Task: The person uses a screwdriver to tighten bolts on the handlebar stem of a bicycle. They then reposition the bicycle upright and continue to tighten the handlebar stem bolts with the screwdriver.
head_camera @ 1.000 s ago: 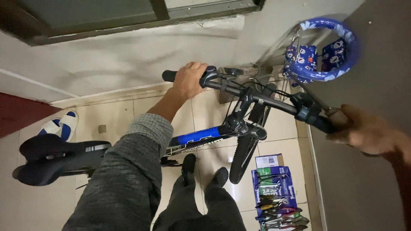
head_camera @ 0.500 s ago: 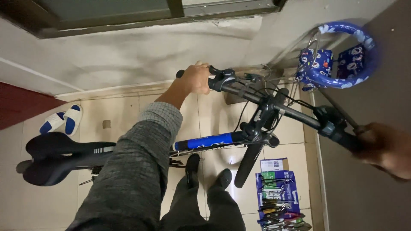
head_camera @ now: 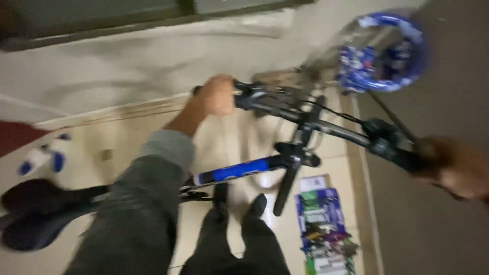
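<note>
Head view, motion-blurred. Landmark: black straight handlebar (head_camera: 316,119) of the blue-framed bicycle.

Nearest, below the handlebar: black padded saddle (head_camera: 35,216) at lower left; grey knitted sleeve (head_camera: 147,203) running up toward the bar; two dark shoes (head_camera: 239,209) on pale tiled floor (head_camera: 127,147) directly beneath the stem. Blue frame tube (head_camera: 234,170) just under the bar, running saddle-to-stem. Right of the shoes, below the bar's right half: flat stack of colourful printed packets (head_camera: 323,229) lying on the floor.

Level with the bar: left hand (head_camera: 216,94) wrapped around the left grip, fingers closed over it. Right hand (head_camera: 453,165) at the right grip, at the frame edge; fingers look curled on the grip, but blur leaves the closure uncertain.

Beyond the bar: blue-and-white patterned ring-shaped object (head_camera: 382,53), above its right half, identity unclear. Cream wall (head_camera: 127,66) further back.

Orientation: handlebar long axis slanted, left end higher in frame, right end lower. Bicycle long axis from saddle at lower left to stem near centre.

Judgement on technique: both grips held firm, wrists straight, bar kept level so front wheel stays clear of the packets and the feet.
</note>
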